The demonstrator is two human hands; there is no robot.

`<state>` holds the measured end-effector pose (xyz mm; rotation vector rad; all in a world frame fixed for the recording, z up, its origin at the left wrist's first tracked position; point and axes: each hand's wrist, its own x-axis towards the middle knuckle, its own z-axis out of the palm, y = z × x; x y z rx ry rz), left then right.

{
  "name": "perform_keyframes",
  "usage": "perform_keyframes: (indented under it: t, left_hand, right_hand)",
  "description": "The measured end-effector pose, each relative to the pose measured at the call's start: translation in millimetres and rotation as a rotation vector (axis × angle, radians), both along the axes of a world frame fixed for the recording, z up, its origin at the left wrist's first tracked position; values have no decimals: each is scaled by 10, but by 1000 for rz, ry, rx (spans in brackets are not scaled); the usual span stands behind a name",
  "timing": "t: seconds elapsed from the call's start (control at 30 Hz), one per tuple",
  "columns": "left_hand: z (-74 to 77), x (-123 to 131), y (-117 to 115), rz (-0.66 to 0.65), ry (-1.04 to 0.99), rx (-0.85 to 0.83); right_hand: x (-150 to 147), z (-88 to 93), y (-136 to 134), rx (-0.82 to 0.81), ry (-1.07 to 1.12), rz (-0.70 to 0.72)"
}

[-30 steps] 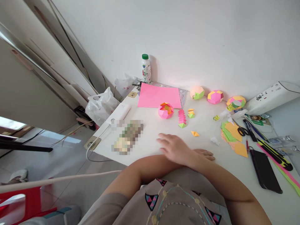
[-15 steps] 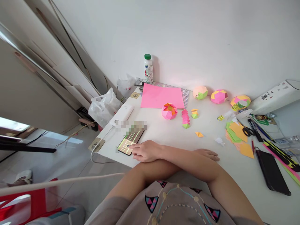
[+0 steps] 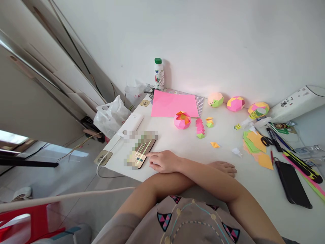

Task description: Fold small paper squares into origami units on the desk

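Note:
My arms are crossed on the white table [image 3: 177, 144]. My right hand [image 3: 164, 161] reaches over to the left, fingers curled, fingertips at the near edge of a lit phone [image 3: 142, 153] lying flat; it holds nothing. My left hand [image 3: 224, 167] lies flat on the table under my right forearm, fingers stretched out, partly hidden by that arm. A small orange folded paper [image 3: 214, 145] lies just beyond it.
A pink paper sheet [image 3: 174, 104], a pink paper ball [image 3: 182, 119], a stack of folded pieces [image 3: 200, 127] and a bottle [image 3: 158, 74] lie further back. On the right are coloured papers [image 3: 255, 145], scissors [image 3: 266, 140], a black phone [image 3: 291, 184] and pens.
My right hand swept left from the table's middle to the phone, then drew back slightly to its near edge. The left hand stayed flat.

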<state>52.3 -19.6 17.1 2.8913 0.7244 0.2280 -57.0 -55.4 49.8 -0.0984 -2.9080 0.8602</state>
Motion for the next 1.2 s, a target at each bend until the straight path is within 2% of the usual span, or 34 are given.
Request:
perform_keyframes:
  t: [0.13, 0.3, 0.47, 0.87, 1.2]
  left_hand:
    - [-54, 37, 7, 2, 14, 32]
    - [-27, 21, 9, -2, 18, 34]
    - [-27, 29, 27, -14, 34, -4]
    - [-177, 63, 41, -4, -21, 29]
    - [-181, 77, 63, -16, -13, 1]
  right_hand:
    - [26, 16, 52, 14, -14, -26]
    - [5, 9, 65, 29, -11, -29]
    - [-6, 3, 103, 51, 2, -142]
    - [-24, -29, 210, -53, 23, -248]
    - [-22, -25, 258, -116, 25, -227]
